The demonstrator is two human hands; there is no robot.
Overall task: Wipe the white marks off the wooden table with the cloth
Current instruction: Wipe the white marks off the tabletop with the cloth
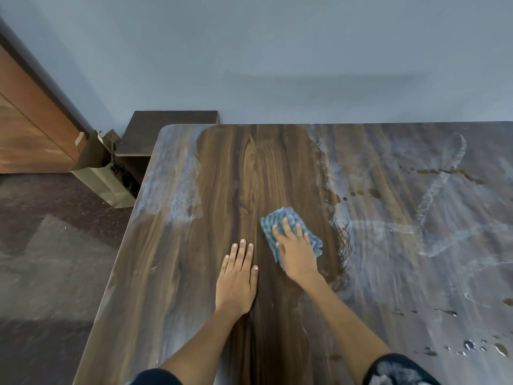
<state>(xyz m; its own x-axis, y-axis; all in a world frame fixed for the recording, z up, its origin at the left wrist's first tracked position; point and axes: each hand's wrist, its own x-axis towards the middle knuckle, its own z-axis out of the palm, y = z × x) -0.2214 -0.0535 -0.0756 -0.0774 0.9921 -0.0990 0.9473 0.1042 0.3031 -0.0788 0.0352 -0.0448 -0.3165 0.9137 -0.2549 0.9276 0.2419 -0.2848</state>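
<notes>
While the left hand (236, 279) lies flat, fingers straight, on the wooden table (155, 245), the right hand (295, 251) presses a blue cloth (280, 218) with spread fingers onto the cleaned dark band at centre. Cloth: soft, light, crumpled; likely bunches unless pinned under the flat palm. White marks (433, 190): chalky film over the right half, a strip at left. Scattered droplets (469, 344): possibly slippery.

Paper bag (104, 173) beside dark cabinet (166, 126)
</notes>
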